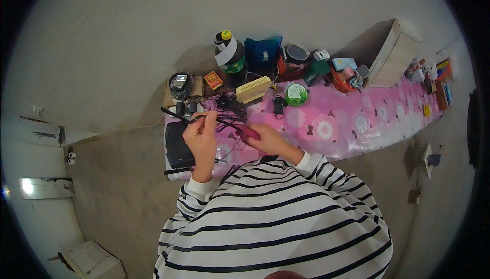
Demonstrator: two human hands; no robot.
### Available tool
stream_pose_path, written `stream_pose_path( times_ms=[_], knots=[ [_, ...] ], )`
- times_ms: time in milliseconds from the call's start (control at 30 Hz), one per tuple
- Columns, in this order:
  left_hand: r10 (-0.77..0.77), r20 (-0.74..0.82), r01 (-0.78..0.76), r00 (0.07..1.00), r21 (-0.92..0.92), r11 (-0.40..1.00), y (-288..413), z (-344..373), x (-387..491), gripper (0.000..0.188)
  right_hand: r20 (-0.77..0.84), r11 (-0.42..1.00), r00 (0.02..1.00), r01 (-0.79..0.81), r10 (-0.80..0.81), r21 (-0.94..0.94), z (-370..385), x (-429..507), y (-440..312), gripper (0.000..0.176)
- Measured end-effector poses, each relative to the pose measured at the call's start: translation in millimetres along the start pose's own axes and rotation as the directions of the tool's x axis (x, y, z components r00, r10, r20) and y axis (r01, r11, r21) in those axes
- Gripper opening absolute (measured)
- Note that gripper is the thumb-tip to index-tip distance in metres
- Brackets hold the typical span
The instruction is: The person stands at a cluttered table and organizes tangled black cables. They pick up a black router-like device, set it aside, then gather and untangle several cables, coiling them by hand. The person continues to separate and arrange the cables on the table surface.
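Observation:
My left hand (201, 137) pinches a black cable (227, 122) above the near left part of the table. That cable runs across to my right hand (270, 140), which grips a dark red cloth-like piece (250, 132) around its other end. Under and beside my left wrist lies a black router-like box (178, 145), partly covered by the hand. One black rod (174, 114) sticks out beyond its far side and another (177, 171) shows at its near side. Just past my hands is a tangle of black cables (229, 104) with dark power adapters (191, 106).
A pink flowered cover (344, 126) lies on the table. Along the wall stand a large dark bottle (231, 59), a blue bag (263, 53), a cream box (253, 89), a green round tub (296, 95) and a red basket (340, 82). A black adapter (279, 104) lies nearer.

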State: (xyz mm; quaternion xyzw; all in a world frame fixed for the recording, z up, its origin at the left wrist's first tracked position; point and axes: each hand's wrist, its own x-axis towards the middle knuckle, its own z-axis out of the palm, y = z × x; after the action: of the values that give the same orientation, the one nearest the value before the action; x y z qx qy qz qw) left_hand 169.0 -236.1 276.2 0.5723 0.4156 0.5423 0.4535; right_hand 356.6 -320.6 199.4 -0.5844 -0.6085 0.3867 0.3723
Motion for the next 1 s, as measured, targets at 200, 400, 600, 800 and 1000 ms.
stream_pose_path(
  times_ms=[200, 400, 600, 800, 1000],
  knots=[
    [-0.113, -0.108, 0.099, 0.988, -0.129, 0.987, 9.4, -8.3, 12.8, 0.022, -0.08, 0.978, 0.992, -0.111, 0.098, -0.175, -5.7, -23.7, 68.5, 0.038],
    [-0.149, 0.067, 0.163, 0.987, -0.433, 0.886, -6.5, -2.2, 25.3, 0.034, -0.143, 0.988, 0.98, -0.144, 0.135, -0.051, -31.6, -36.7, 57.2, 0.042],
    [-0.466, 0.306, 0.551, 0.83, -0.315, 0.773, -42.2, 26.2, -4.5, 0.035, -0.193, 0.998, 0.981, -0.044, 0.033, -0.05, -41.8, -31.5, 23.5, 0.04],
    [-0.208, 0.542, 0.303, 0.814, -0.092, 0.948, -48.4, 31.0, -36.4, 0.027, -0.058, 0.992, 0.998, -0.022, 0.015, -0.125, -39.4, -24.5, -13.7, 0.032],
    [-0.302, 0.412, 0.39, 0.86, -0.146, 0.909, -31.2, 23.3, -33.4, 0.027, -0.025, 0.987, 0.993, 0.115, -0.118, -0.115, -28.6, -16.8, -20.3, 0.032]
  ],
)
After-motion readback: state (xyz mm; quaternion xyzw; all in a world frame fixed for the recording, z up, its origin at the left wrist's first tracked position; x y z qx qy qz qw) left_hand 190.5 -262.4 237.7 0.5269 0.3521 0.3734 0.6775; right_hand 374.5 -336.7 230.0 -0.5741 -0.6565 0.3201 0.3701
